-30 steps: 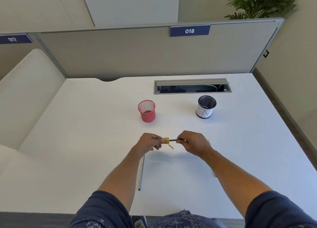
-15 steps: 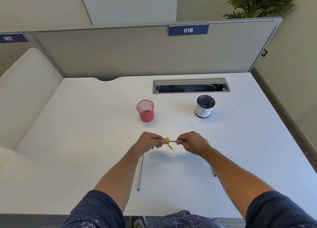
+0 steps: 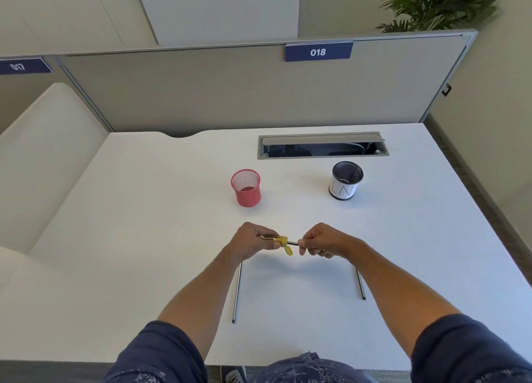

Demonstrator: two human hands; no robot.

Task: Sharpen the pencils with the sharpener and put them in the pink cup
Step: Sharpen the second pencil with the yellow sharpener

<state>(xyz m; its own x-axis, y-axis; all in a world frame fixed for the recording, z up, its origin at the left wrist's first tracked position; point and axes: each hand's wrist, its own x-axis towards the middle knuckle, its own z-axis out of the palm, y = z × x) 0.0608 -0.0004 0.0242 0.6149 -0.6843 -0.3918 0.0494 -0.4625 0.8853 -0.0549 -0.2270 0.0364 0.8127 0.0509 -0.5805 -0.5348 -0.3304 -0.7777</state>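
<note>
1. Two hands work in the head view: left hand (image 3: 251, 243) pinches the yellow sharpener (image 3: 283, 241); right hand (image 3: 324, 241) grips a thin pencil (image 3: 293, 242) seated in it. Sharpening is probably underway.
2. Next: withdraw the pencil and drop it into the pink mesh cup (image 3: 246, 188), beyond the hands.
3. Spare pencils (image 3: 236, 293) lie on the smooth white desk (image 3: 149, 238).

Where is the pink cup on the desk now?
In the head view, the pink cup stands upright mid-desk, left of the black-and-white cup and beyond the hands.
</note>
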